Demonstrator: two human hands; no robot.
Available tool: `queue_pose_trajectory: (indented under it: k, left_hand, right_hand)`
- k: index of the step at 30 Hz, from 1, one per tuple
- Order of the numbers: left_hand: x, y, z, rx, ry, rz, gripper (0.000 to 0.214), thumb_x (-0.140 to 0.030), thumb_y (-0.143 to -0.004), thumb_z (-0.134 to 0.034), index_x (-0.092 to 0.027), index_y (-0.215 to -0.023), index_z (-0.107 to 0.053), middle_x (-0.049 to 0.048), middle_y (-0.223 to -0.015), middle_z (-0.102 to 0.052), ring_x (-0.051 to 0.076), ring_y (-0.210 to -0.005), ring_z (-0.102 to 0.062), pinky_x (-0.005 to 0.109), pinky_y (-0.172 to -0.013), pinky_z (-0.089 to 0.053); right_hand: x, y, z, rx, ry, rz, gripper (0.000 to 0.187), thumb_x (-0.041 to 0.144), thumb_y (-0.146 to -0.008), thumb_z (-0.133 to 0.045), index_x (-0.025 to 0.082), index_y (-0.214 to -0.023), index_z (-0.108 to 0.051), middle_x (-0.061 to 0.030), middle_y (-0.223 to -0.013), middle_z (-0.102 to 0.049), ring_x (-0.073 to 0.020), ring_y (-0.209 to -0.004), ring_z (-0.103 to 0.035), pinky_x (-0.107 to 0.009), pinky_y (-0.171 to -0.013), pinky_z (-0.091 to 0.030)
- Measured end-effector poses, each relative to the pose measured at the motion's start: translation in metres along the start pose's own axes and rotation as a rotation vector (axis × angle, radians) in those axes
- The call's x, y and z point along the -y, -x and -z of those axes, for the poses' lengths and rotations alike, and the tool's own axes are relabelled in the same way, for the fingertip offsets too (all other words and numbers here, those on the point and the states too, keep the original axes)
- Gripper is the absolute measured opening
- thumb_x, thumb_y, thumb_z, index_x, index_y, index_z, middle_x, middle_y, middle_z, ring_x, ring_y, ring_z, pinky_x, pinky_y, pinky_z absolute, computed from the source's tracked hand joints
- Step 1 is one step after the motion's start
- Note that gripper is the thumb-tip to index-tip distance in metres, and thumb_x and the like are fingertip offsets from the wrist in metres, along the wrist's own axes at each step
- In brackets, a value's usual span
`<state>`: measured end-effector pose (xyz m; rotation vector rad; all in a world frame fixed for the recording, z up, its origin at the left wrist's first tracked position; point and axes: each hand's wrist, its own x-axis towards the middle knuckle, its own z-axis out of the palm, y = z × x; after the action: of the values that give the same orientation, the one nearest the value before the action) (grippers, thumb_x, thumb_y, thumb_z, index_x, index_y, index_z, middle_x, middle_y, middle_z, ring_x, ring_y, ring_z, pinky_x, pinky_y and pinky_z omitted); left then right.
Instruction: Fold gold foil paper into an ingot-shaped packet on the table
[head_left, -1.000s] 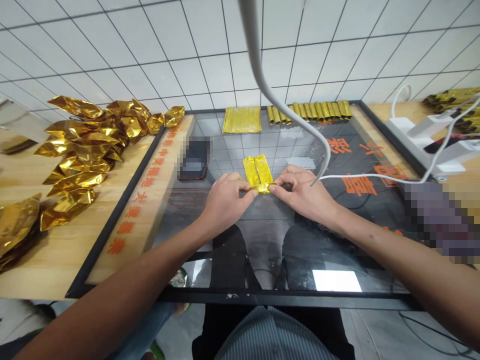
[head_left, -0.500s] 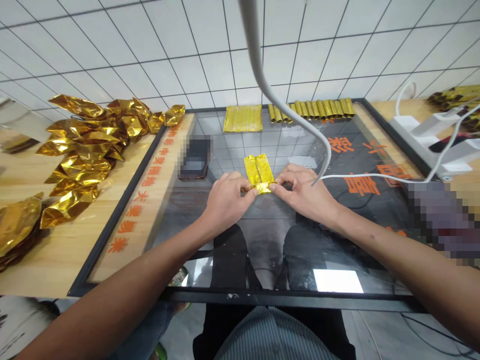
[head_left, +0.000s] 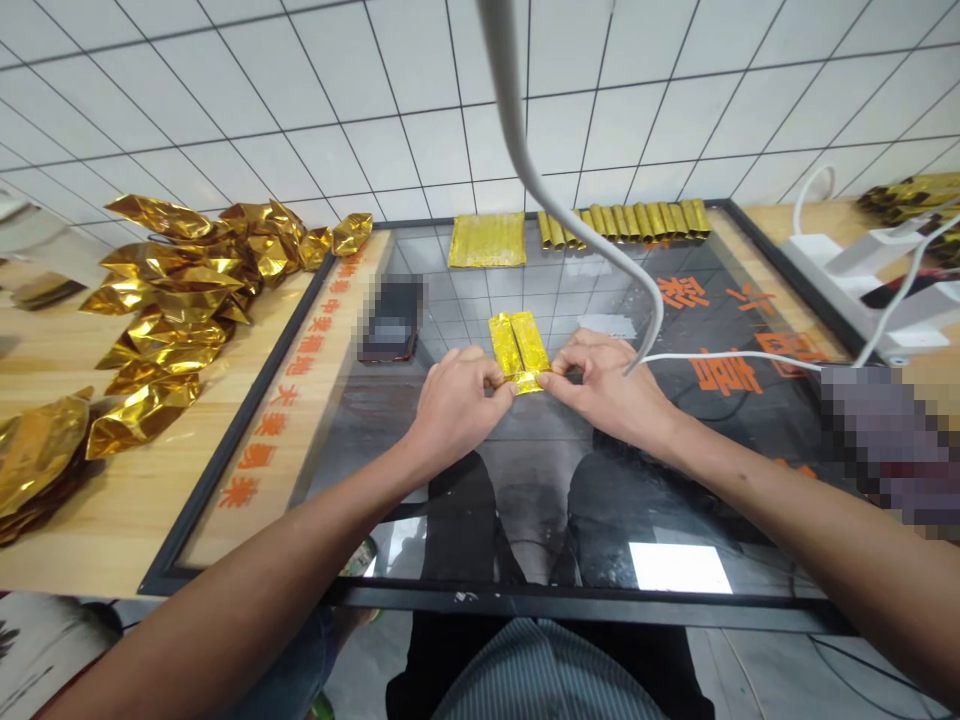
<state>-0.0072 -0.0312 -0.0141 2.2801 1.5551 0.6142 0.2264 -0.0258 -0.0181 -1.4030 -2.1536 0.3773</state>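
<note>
A gold foil packet (head_left: pixel 518 346) lies on the glass table top (head_left: pixel 525 470) in front of me, its near end folded over. My left hand (head_left: pixel 454 403) pinches the left corner of that fold with thumb and forefinger. My right hand (head_left: pixel 604 385) pinches the right corner the same way. Both hands rest on the glass, fingers closed on the foil.
A heap of puffed gold foil bags (head_left: pixel 180 290) covers the wooden bench at left. A flat gold sheet stack (head_left: pixel 487 240) and a row of rolled gold packets (head_left: pixel 626 221) lie at the far edge. A dark phone (head_left: pixel 391 320) sits left of the packet. White cables (head_left: pixel 570 220) and power strips (head_left: pixel 862 270) are at right.
The hands and the packet have hardly moved; the fingers have closed slightly more tightly on the folded near end. The view has shifted a little.
</note>
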Motion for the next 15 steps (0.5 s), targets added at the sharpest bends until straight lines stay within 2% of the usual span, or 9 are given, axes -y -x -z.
queue_pose_trajectory:
  k: [7, 15]
  left_hand:
    - [-0.0003, 0.0000, -0.0002, -0.006, -0.014, 0.000, 0.028, -0.025, -0.094, -0.071, -0.022, -0.068, -0.060, 0.0011, -0.082, -0.064, 0.020, -0.084, -0.059, 0.040, -0.088, -0.048]
    - [-0.0051, -0.0001, 0.0020, -0.001, -0.041, 0.019, 0.030, -0.023, -0.092, -0.073, -0.022, -0.066, -0.058, 0.0022, -0.082, -0.065, 0.023, -0.086, -0.059, 0.038, -0.078, -0.045]
  right_hand:
    - [0.0002, -0.0015, 0.0006, 0.019, 0.001, -0.010, 0.026, 0.037, -0.095, -0.075, 0.024, -0.074, -0.066, -0.0041, -0.088, -0.071, -0.0234, -0.083, -0.066, -0.041, -0.080, -0.047]
    - [-0.0005, -0.0020, -0.0006, 0.006, 0.020, -0.008, 0.026, 0.036, -0.094, -0.076, 0.025, -0.074, -0.064, -0.0038, -0.087, -0.071, -0.0240, -0.084, -0.066, -0.043, -0.084, -0.048]
